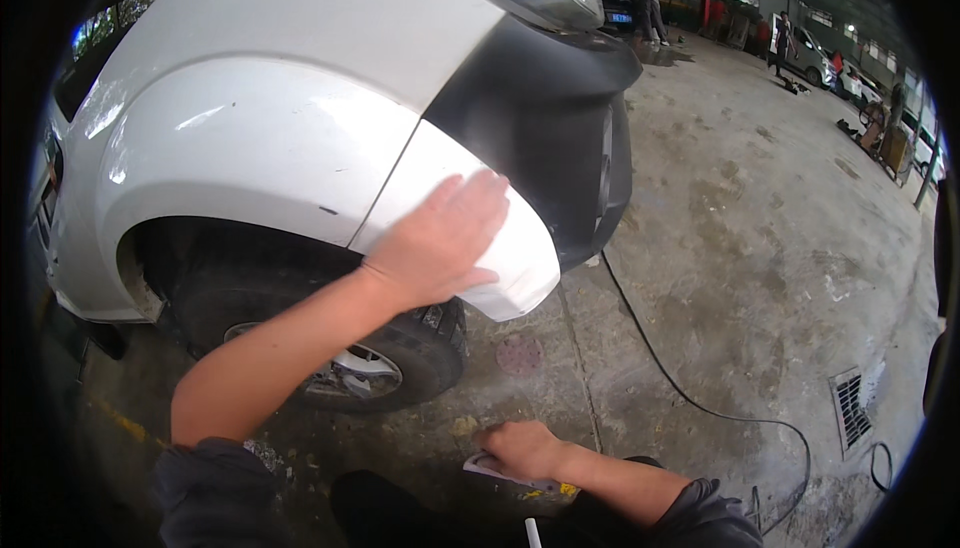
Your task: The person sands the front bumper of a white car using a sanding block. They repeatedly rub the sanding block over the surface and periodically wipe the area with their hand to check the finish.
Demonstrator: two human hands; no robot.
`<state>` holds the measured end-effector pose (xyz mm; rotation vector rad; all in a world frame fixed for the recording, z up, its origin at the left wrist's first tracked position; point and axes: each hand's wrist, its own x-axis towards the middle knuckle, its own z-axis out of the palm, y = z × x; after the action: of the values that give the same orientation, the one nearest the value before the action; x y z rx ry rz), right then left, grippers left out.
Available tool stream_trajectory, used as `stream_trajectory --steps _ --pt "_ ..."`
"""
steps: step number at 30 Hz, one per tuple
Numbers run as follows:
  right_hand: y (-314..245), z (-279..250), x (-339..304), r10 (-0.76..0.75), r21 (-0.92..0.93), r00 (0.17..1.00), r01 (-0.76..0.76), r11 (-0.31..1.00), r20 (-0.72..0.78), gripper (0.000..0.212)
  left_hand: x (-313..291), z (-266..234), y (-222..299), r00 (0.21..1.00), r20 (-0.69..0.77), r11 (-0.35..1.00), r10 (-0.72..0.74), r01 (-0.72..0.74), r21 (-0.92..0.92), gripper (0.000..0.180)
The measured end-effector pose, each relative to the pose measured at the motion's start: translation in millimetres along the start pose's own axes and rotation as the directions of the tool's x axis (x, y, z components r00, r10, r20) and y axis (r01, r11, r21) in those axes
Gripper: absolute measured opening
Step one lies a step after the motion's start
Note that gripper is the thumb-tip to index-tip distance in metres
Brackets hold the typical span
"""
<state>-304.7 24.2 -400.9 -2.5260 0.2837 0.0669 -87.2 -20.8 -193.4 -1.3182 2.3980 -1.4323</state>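
The left forearm (270, 373) is extended from the lower left, and the left hand (440, 238) is laid palm down on the white bumper corner (525, 273), its fingers straight, its thumb spread and nothing clasped. Lower and to its right, the right hand (522, 450) is held with the elbow bent, its fingers curled and clamped on a pale flat pad (480, 465), whose edge is seen at the hand's left. Left of the left hand, the glossy white fender (250, 128) is streaked by reflections and marked by a small dark chip (327, 211); beneath the forearm, a black rubber tyre (435, 358) is partly covered. The corner, directly under the left hand, is smooth and tapered to a blunt tip. Above the fingers it is bordered by matt dark plastic (560, 128). Right of both hands, stained concrete (730, 268) is crossed by a black cable (720, 413).
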Motion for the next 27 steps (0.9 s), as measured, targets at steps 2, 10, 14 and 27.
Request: stream_trajectory --steps 2,10,14,27 --pt "2 -3 -5 -0.013 0.0 1.0 0.013 1.0 0.021 0.026 10 20 27 0.997 0.061 0.997 0.05 -0.053 0.048 0.082" --pt "-4 -24 -37 0.015 0.004 0.996 -0.016 1.0 0.09 0.025 17 136 150 0.985 0.012 0.969 0.173 -0.173 0.178 0.071" --pt "4 -18 -35 0.046 -0.042 0.973 -0.038 0.998 0.227 0.024 -12 197 213 0.77 0.527 0.881 0.36 -0.093 -0.464 0.034" --pt "126 49 57 0.068 0.295 0.984 -0.114 0.949 0.163 0.036 -112 -60 36 0.982 0.069 0.916 -0.177 0.19 -0.353 0.035"
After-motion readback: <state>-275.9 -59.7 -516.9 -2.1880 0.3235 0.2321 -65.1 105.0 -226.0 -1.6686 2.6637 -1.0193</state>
